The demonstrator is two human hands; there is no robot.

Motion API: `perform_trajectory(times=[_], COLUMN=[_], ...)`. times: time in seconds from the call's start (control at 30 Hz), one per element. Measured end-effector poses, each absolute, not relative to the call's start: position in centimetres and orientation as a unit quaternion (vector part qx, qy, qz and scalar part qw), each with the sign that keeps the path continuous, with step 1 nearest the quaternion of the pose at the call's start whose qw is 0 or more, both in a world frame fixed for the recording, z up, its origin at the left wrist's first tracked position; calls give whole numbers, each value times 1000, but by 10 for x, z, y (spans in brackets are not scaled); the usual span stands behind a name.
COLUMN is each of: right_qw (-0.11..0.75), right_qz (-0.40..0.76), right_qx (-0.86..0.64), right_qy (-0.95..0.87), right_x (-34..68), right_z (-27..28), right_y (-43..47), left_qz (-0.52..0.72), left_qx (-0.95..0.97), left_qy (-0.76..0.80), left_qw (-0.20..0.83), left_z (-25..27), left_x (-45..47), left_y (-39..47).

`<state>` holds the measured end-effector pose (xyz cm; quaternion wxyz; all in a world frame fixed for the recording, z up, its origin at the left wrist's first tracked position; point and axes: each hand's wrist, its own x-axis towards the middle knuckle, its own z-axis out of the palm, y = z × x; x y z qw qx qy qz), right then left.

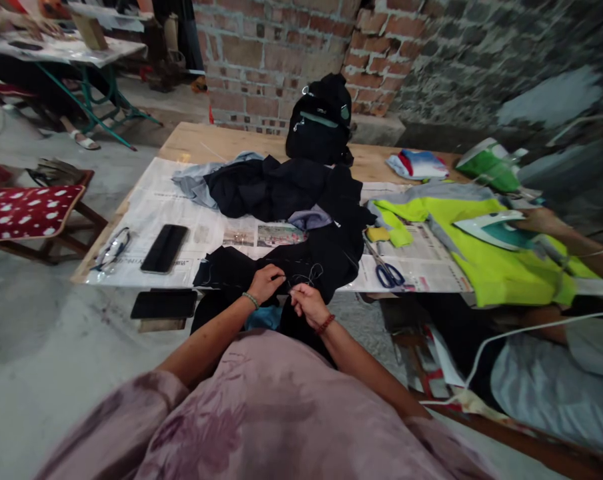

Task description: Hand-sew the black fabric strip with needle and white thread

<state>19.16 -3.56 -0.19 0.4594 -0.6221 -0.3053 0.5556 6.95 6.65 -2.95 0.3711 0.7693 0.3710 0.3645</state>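
Observation:
A black garment [341, 257] lies over the table's near edge, with a loose loop of white thread [312, 273] on it. My left hand [265, 284] is closed, its fingers pinching the edge of this dark cloth. Just to the right, my right hand [309, 307] makes a pinch close to the cloth and the thread. Whatever sits between those fingertips is too small to make out. Blue-handled scissors [389, 274] rest to the right of the garment, below a small yellow piece [378, 234].
Newspaper [146, 193] covers the wooden table. Left of the garment are a phone [165, 248] and eyeglasses [112, 250]. A black backpack [319, 123] stands behind dark clothes [271, 187]. At right, a co-worker's hand [544, 221] holds an iron [496, 229] on a yellow-green garment [461, 227].

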Motion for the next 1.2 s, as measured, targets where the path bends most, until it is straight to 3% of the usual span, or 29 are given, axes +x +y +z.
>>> perform_trajectory(times=[0.63,1.2], right_qw=[500,486], right_qz=[544,552], right_qx=[-627,-629], right_qy=[-245,-253], right_x=[189,191], right_z=[-7,-8], right_y=[-24,-24], left_qz=[371,368], left_qx=[815,828], left_qy=[258,243], left_qw=[362,346], left_z=[-21,-29], left_x=[60,61], left_y=[66,64])
